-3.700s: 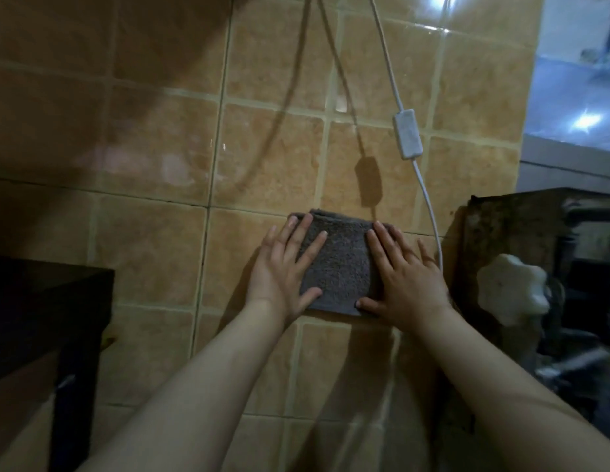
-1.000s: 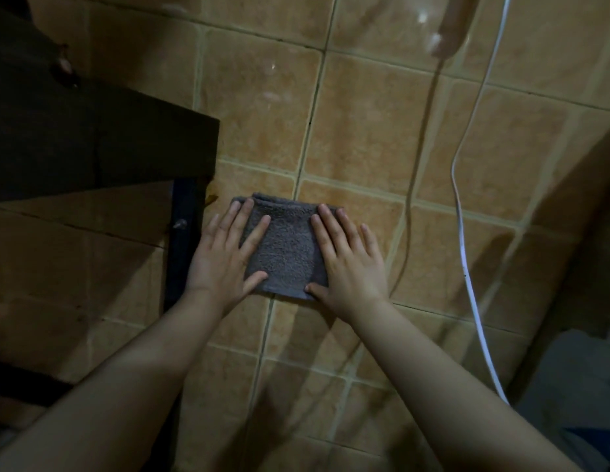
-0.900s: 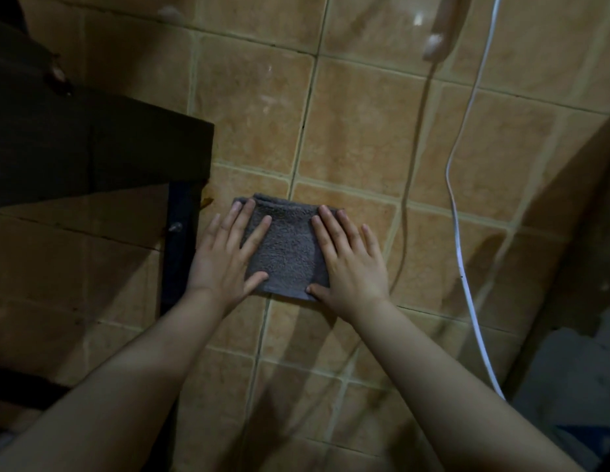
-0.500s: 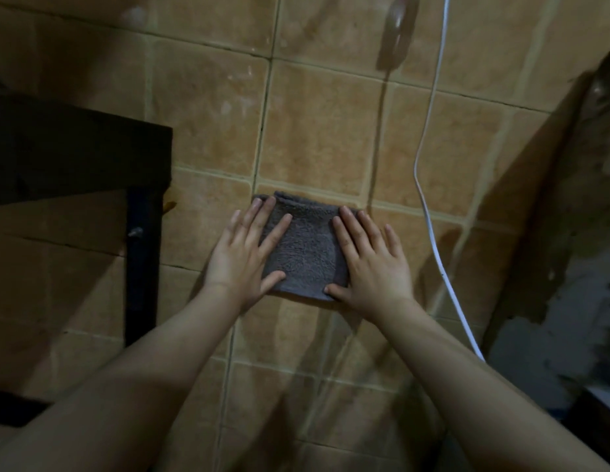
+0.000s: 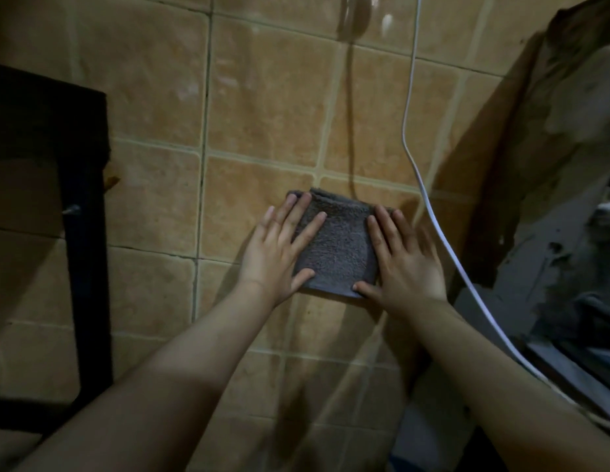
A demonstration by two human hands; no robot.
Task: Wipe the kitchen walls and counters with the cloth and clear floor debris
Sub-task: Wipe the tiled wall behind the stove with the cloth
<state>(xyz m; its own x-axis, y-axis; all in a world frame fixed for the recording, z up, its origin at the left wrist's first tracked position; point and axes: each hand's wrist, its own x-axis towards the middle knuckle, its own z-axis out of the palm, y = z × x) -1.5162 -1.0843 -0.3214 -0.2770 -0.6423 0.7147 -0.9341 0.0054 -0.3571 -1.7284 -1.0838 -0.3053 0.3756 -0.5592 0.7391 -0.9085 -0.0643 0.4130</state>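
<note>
Fingers (image 5: 298,229) flat against tan tiled wall (image 5: 262,107)

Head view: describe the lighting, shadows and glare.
Head view: dim and warm, brightest on the tiled wall above the cloth; glare spots near the top edge; arm shadows below both hands; the dark frame at left is nearly black; straight edges bow from the wide lens.
</note>
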